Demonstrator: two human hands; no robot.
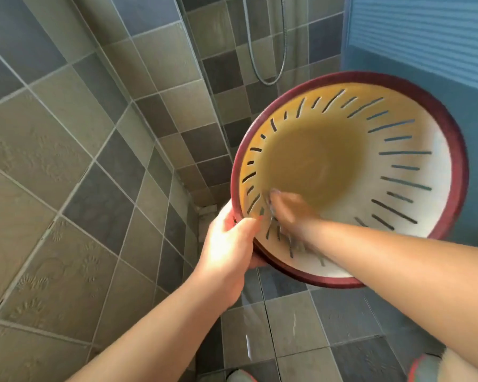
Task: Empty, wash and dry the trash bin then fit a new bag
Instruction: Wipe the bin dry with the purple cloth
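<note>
Two hands on the tilted bin point(414, 166).
Left hand point(229, 244) grips the rim at 7 o'clock; right hand point(287, 208) inside, blurred, grip unclear.

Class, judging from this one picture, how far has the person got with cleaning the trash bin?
Done: the trash bin looks emptied, no rubbish inside. In hand: the left hand grips its red rim while the blurred right hand rubs the inner wall, apparently washing. Left: drying and fitting a new bag; none shows.

right hand point(284, 208) inside bin point(398, 172), left hand point(229, 244) (rim)
</note>
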